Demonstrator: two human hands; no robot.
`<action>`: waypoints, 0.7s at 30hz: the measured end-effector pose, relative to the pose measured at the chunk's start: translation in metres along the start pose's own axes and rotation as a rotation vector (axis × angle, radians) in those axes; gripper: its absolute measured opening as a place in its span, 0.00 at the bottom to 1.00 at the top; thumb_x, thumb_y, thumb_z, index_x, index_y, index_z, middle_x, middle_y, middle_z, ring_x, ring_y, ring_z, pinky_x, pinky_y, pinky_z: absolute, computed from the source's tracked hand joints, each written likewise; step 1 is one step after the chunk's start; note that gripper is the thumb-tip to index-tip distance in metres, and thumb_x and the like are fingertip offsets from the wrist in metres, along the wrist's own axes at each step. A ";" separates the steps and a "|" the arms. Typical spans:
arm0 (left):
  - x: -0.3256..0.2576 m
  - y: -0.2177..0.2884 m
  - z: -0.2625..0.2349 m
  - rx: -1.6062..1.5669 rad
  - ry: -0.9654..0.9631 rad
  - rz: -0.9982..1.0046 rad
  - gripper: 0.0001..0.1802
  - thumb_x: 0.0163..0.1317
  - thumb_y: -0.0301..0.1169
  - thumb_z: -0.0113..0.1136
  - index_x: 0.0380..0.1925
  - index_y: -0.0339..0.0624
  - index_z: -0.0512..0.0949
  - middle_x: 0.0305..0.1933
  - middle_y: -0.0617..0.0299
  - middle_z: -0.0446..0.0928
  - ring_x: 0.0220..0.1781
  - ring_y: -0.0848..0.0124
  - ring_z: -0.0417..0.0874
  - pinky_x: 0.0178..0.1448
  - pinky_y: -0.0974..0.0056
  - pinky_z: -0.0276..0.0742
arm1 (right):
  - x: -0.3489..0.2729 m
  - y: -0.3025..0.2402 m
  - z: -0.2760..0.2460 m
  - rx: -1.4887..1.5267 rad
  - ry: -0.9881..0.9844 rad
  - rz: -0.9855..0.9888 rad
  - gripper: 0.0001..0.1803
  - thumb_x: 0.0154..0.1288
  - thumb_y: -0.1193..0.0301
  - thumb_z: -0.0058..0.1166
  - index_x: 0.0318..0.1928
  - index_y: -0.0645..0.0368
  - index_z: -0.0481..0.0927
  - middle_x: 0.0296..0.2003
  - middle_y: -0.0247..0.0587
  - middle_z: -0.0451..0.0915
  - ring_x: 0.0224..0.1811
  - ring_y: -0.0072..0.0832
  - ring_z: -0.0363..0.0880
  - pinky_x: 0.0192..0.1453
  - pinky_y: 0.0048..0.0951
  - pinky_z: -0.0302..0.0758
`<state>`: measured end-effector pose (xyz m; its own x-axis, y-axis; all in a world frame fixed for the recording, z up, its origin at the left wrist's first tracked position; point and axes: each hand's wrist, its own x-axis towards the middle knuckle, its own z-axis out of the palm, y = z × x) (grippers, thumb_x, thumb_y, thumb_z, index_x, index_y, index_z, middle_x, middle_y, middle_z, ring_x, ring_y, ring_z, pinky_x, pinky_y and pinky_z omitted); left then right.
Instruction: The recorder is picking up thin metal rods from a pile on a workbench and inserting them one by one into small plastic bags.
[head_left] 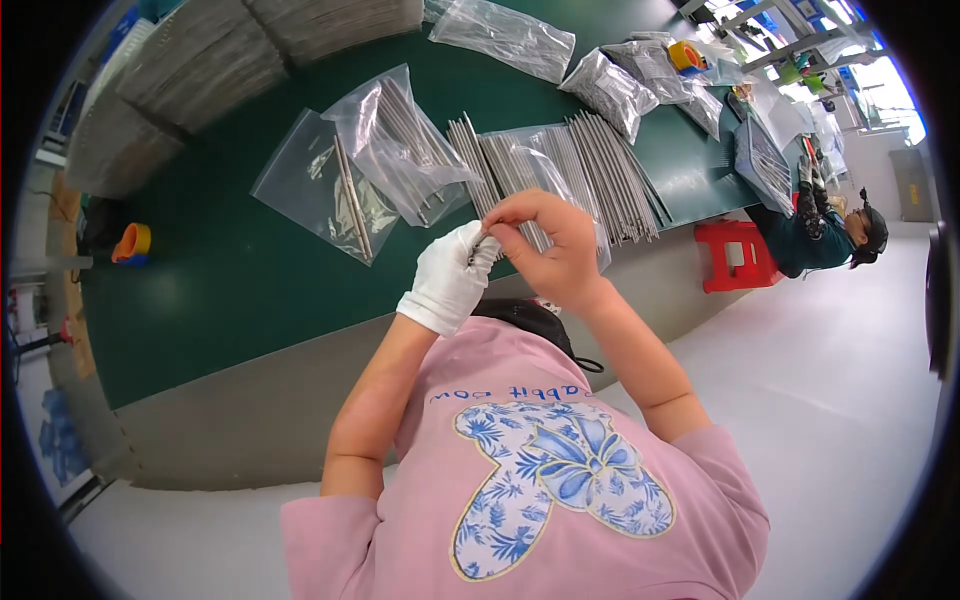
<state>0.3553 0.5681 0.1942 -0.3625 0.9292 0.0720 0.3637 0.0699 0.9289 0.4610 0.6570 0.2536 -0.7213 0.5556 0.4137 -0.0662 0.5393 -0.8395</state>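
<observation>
My left hand (447, 283), in a white glove, is closed around something small and greyish that its fingers mostly hide. The thumb and forefinger of my bare right hand (553, 247) pinch together at the same spot, touching the glove's fingertips. Just beyond both hands lie rows of thin grey metal rods (620, 180), some partly under clear plastic. To their left, a clear plastic bag (395, 140) holds several rods. Beside it, a flatter clear bag (295, 180) has a few rods (352, 200) on it or in it; I cannot tell which.
The green table (230, 310) carries stacked wrapped blocks (210, 70) at the far left. An orange tape roll (131, 243) sits near its left end. Bags of small parts (610, 90) and another tape roll (687, 57) lie far right. A co-worker (830, 230) is near a red stool (735, 255).
</observation>
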 end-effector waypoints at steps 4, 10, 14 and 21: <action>-0.006 0.000 0.003 -0.030 0.029 0.032 0.06 0.58 0.32 0.52 0.33 0.43 0.74 0.30 0.52 0.75 0.33 0.52 0.76 0.34 0.57 0.71 | -0.009 -0.003 0.002 0.021 0.000 -0.031 0.06 0.51 0.84 0.53 0.32 0.64 0.77 0.30 0.39 0.78 0.31 0.24 0.76 0.36 0.22 0.72; -0.007 -0.004 0.003 -0.011 0.017 0.058 0.06 0.57 0.30 0.52 0.33 0.43 0.74 0.30 0.51 0.75 0.34 0.50 0.75 0.35 0.56 0.72 | -0.004 -0.008 -0.003 -0.203 -0.047 -0.201 0.06 0.48 0.81 0.55 0.30 0.61 0.76 0.26 0.40 0.78 0.26 0.32 0.76 0.29 0.25 0.72; -0.003 0.006 0.001 0.071 0.010 0.056 0.07 0.56 0.30 0.53 0.35 0.43 0.75 0.32 0.50 0.76 0.35 0.50 0.76 0.35 0.56 0.72 | 0.000 -0.014 -0.004 -0.444 -0.067 -0.335 0.06 0.47 0.79 0.55 0.28 0.59 0.75 0.23 0.39 0.77 0.23 0.34 0.76 0.26 0.28 0.71; -0.003 0.000 0.003 0.034 -0.024 0.083 0.08 0.54 0.29 0.53 0.34 0.43 0.75 0.31 0.50 0.76 0.35 0.49 0.76 0.35 0.55 0.72 | -0.004 -0.008 -0.002 -0.418 -0.039 -0.346 0.07 0.44 0.81 0.55 0.27 0.60 0.76 0.23 0.39 0.77 0.22 0.34 0.76 0.25 0.28 0.70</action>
<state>0.3590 0.5669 0.1928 -0.3093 0.9407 0.1393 0.4209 0.0041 0.9071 0.4658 0.6518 0.2594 -0.7317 0.2815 0.6207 -0.0299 0.8966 -0.4419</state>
